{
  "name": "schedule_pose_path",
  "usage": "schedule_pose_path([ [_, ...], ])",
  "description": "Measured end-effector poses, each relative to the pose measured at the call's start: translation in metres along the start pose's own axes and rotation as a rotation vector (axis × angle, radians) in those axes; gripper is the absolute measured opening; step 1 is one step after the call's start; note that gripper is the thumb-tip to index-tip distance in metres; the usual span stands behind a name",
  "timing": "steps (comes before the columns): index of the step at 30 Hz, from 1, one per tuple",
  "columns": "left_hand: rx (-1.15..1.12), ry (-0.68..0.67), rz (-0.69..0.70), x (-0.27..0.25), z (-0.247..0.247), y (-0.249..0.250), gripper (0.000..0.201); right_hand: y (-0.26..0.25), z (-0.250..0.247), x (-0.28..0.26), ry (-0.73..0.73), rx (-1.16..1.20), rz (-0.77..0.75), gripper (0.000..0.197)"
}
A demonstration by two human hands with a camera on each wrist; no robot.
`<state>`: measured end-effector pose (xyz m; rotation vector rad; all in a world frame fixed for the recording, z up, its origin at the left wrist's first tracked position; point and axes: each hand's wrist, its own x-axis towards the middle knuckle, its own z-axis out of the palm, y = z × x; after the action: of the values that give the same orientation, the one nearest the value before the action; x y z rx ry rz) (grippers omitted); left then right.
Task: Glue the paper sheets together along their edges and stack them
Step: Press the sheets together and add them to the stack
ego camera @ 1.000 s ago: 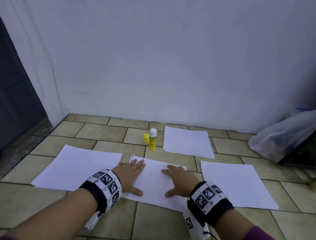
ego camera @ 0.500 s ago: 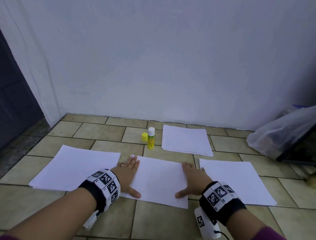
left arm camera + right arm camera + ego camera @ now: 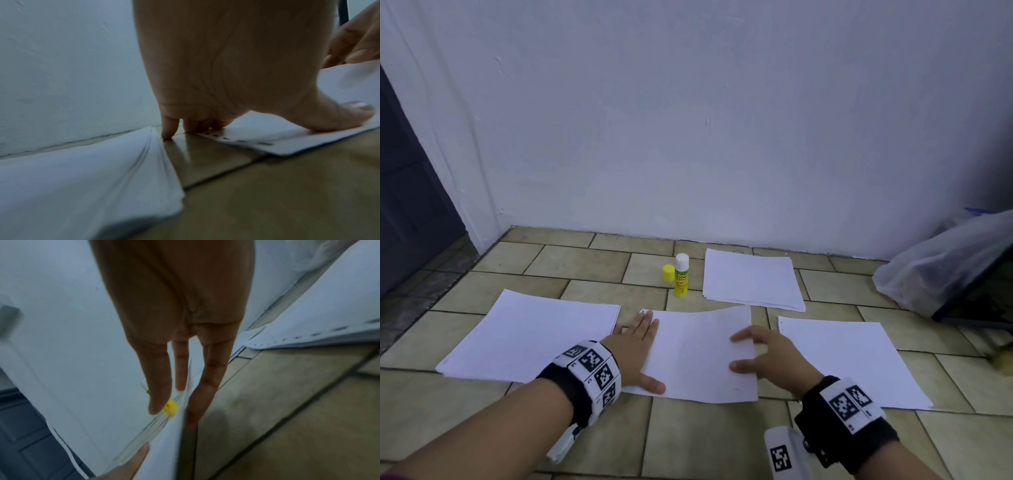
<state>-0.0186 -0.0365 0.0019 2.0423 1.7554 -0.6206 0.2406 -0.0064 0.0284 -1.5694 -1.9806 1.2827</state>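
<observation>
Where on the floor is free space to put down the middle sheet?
Bare tiles lie between the wall, the glue stick and the left stack. Near tiles below the middle sheet are free too. Between the far stack and right stack it is crowded.

Matt white paper sheets (image 3: 698,353) on glossy (slightly reflective) floor tiles (image 3: 709,442)

We read "Glue Stick" in green on the yellow glue stick (image 3: 681,280) label; smaller print there is illegible. Wristband markers (image 3: 595,368) carry only black-and-white patterns.
</observation>
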Motion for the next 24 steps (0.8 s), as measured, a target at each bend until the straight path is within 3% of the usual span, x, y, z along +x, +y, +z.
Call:
schedule_pose_path([
  [2,-0.008,-0.008,-0.001,-0.001,-0.001,0.001,0.123,0.002,0.002,-0.001,-0.077,-0.064,-0.001,0.028],
  [7,-0.044,-0.03,0.064,-0.001,-0.007,-0.002,0.167,0.001,-0.009,0.002,-0.05,-0.028,0.028,0.028],
  [10,-0.07,-0.04,0.073,0.0,-0.006,-0.002,0.17,0.002,-0.015,0.004,-0.046,-0.038,0.037,0.029],
  [13,-0.052,-0.031,0.101,-0.002,-0.005,-0.005,0.159,0.004,-0.023,0.005,-0.031,-0.048,0.054,0.029],
  [17,0.01,-0.02,0.108,-0.005,0.0,0.0,0.103,0.002,-0.041,0.001,-0.087,-0.001,0.057,0.028],
  [24,0.042,-0.013,0.083,-0.003,-0.006,0.008,0.101,-0.021,-0.097,-0.023,0.049,0.01,-0.071,0.033],
])
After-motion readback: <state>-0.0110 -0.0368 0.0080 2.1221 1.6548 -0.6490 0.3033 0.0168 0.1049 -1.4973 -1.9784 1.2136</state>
